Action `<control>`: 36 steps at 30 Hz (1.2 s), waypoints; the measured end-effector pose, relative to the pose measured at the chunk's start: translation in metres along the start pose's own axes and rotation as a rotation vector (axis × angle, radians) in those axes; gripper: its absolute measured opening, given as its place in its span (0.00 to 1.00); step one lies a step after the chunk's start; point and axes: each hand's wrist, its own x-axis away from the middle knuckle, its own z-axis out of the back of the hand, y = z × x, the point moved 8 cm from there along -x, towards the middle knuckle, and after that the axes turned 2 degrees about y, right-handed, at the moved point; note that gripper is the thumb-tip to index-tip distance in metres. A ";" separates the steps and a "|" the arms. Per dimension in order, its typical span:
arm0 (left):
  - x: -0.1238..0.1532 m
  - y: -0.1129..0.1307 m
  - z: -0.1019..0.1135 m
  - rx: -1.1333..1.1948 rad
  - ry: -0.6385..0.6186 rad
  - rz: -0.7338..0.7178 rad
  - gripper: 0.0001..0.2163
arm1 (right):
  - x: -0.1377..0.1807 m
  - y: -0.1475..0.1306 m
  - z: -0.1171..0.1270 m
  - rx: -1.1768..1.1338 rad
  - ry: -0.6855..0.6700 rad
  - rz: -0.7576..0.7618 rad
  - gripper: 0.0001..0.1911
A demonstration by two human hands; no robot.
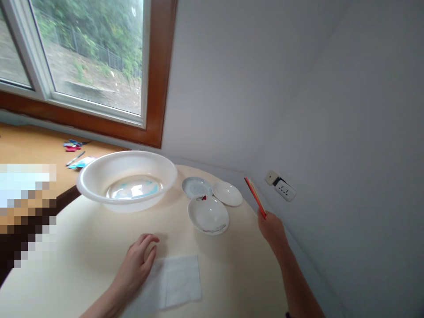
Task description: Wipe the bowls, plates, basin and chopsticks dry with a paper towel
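My right hand (272, 227) is closed around several chopsticks (255, 197), one of them red and others pale, held up past the table's right edge. On the near part of the table, my left hand (141, 256) rests beside a folded white cloth or paper towel (181, 280), its fingers loosely curled and apart with nothing between them. Ahead of the hands is a white bowl (208, 215) with a red motif on its rim. Behind it sit a pale grey-blue patterned plate (196, 187) and a plain white dish (227, 194).
A large translucent plastic basin (127, 201) with water in it stands at the left on the round cream table (238, 265). Beyond lies a wooden desk (29, 141) with a pen (75, 158) and small items. A wall socket (285, 190) is at right, a window (89, 57) at left.
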 end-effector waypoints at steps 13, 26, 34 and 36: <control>-0.003 -0.006 0.006 -0.011 0.021 0.047 0.10 | 0.051 0.030 -0.086 0.006 -0.214 -0.015 0.17; -0.003 -0.004 0.008 0.015 0.030 0.043 0.10 | 0.046 0.023 -0.086 -0.039 -0.165 -0.004 0.16; 0.000 0.007 0.000 0.085 -0.070 0.149 0.13 | 0.074 -0.019 -0.039 -0.505 0.038 0.270 0.12; 0.007 0.019 -0.011 0.213 -0.186 0.185 0.15 | 0.100 -0.055 -0.046 -0.650 -0.085 0.380 0.13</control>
